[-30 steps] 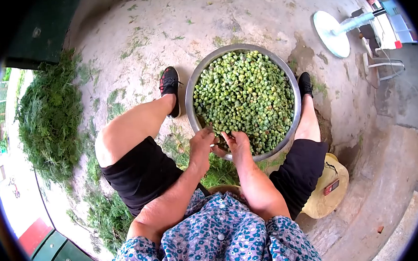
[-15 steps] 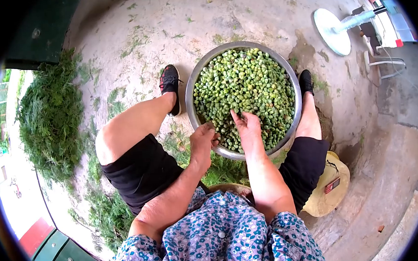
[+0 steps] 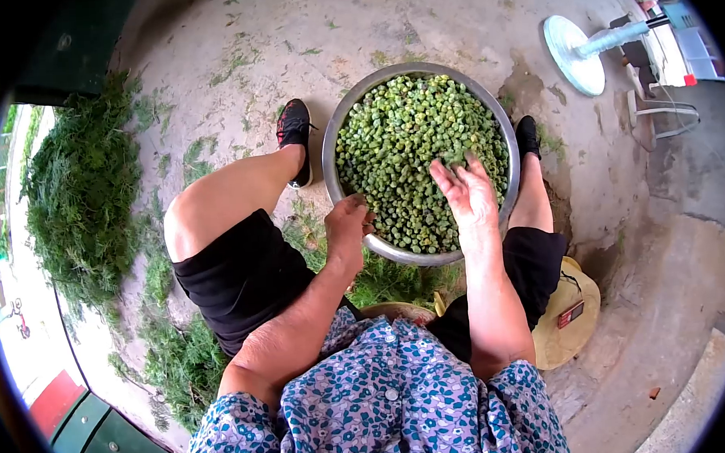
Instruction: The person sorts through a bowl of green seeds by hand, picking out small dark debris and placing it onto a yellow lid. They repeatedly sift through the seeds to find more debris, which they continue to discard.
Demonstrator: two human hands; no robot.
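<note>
A wide metal basin (image 3: 334, 146) sits on the floor between my legs, filled with small round green fruits (image 3: 415, 133). At the basin's lower left rim is my left hand (image 3: 349, 227), its fingers curled together; whatever they may hold is too small to name. My right hand (image 3: 469, 195) is over the right part of the fruits, palm turned up and fingers spread, with nothing visible held in it.
Feathery green cuttings (image 3: 82, 192) are heaped at the left, with more (image 3: 390, 278) below the basin. A round yellow seat (image 3: 572, 322) bearing a small red object (image 3: 570, 314) is at the right. A white round stand base (image 3: 573, 55) stands at the upper right.
My right hand has moved to the right and its fingers have spread apart. My left hand stays by the rim, still curled. The view has shifted slightly.
</note>
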